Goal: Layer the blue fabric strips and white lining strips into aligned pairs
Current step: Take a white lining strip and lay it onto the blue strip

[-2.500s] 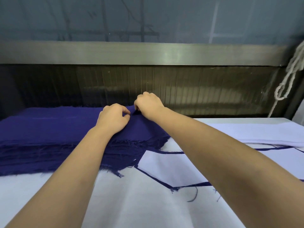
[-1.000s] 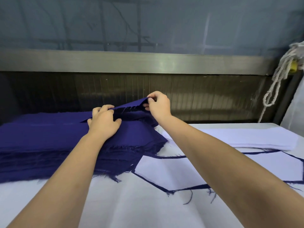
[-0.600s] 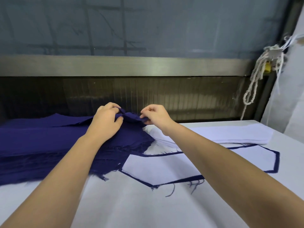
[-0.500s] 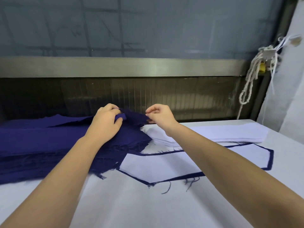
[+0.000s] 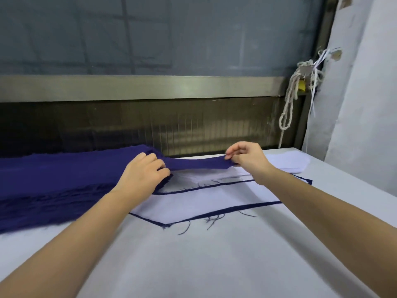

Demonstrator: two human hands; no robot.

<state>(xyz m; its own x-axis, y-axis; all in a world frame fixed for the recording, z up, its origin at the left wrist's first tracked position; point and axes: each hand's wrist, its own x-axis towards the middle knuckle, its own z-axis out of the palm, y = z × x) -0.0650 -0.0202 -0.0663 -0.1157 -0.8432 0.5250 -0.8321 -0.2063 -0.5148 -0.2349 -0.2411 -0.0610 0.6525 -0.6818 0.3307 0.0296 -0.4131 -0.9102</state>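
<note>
White-covered work table [image 5: 214, 265], bearing every item below. Blue fabric stack [image 5: 53, 186], thick and frayed at the edges, is the reference for all positions. Hazard: a pull on its top layer may drag the layers beneath askew, since the raw threads cling together. Finished pair [image 5: 214, 203], white lining over blue with a blue border showing, lies just right of the stack's near corner, with loose threads trailing. Hazard: a strip swept low across it could push the lining off its blue. White lining pile [image 5: 285, 162] lies farther right of the stack, beyond the finished pair. Hazard: cloth passing over it may ruffle its top sheet. Blue strip [image 5: 199, 163] has one end on the stack's right end, and the rest sags in the air rightward. Hazard: held only at its ends, it may twist or fold. Left hand [image 5: 144, 175] is on the stack's right end, fingers curled into the cloth where the strip leaves. Whether it pinches the strip or only pins the stack cannot be told. Right hand [image 5: 247, 158], right of the stack, has thumb and fingertips clamped on the strip's far end. The strip thus spans between the hands, leftward from that pinch.
</note>
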